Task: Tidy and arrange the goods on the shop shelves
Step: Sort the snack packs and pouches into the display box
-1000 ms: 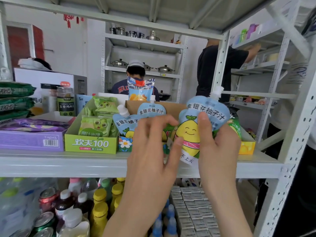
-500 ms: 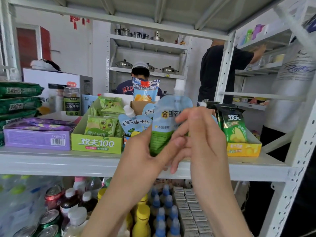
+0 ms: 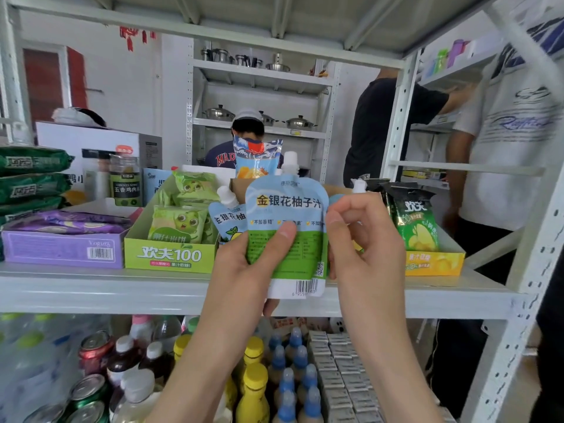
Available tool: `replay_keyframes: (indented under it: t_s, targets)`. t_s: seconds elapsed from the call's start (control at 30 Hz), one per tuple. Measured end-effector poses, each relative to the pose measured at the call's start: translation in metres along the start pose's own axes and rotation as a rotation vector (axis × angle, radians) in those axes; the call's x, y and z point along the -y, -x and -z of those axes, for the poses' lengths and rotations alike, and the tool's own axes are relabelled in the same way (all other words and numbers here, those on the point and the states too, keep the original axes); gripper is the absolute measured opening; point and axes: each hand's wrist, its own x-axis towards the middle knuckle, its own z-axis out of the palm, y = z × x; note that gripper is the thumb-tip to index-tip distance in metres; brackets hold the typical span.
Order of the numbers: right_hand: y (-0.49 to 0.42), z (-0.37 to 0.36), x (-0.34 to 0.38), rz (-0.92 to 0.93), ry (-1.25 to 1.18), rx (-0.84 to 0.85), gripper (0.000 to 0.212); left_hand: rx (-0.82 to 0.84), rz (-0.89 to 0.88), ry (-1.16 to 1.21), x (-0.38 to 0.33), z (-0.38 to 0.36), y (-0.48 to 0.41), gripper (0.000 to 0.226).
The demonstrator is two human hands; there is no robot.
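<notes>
The left hand (image 3: 244,264) is gripping the juice pouch (image 3: 287,215), thumb (image 3: 285,233) on its back face; the right hand (image 3: 366,251) is curling at its right edge, hold unclear. Beyond the thumb a matching pouch (image 3: 227,219) is standing face-out, so this one probably needs turning likewise.

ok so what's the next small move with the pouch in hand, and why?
Probably turn the juice pouch front-out and stand it in the brown carton beside the shelved pouch. The left hand grips it with the barcode side facing the camera, the right hand pinches its right edge, while the shelved one shows its front.
</notes>
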Motion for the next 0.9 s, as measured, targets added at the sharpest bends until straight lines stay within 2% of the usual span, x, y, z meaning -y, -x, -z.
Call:
replay_keyframes:
  t_s: [0.2, 0.33, 0.5, 0.6, 0.7, 0.73, 0.83, 0.9]
  targets:
    - [0.000, -0.003, 0.000, 0.073, 0.104, -0.011, 0.016, -0.046, -0.054, -0.014, 0.003, -0.001, -0.003, 0.054]
    - [0.000, -0.005, -0.004, 0.110, 0.245, 0.020, 0.019, -0.001, -0.079, 0.019, 0.004, -0.002, -0.004, 0.057]
    - [0.001, -0.009, -0.008, 0.100, 0.447, 0.145, 0.056, -0.010, -0.049, 0.060, 0.005, -0.006, -0.002, 0.046]
    - [0.001, -0.008, -0.003, 0.126, 0.490, 0.271, 0.072, 0.091, -0.055, 0.071, 0.006, -0.013, -0.003, 0.054]
    - [0.001, -0.004, 0.002, 0.006, 0.269, 0.350, 0.053, 0.232, -0.006, 0.137, 0.010, -0.013, -0.008, 0.095]
    - [-0.001, -0.002, 0.002, -0.020, 0.207, 0.340, 0.042, 0.278, -0.003, 0.137, 0.013, -0.012, -0.009, 0.091]
    - [-0.006, 0.009, -0.007, -0.016, 0.147, 0.166, 0.019, 0.309, -0.130, -0.087, 0.005, -0.014, -0.008, 0.046]
    - [-0.009, 0.012, -0.019, -0.062, 0.092, 0.071, 0.014, 0.335, -0.180, -0.217, 0.003, -0.013, -0.006, 0.040]
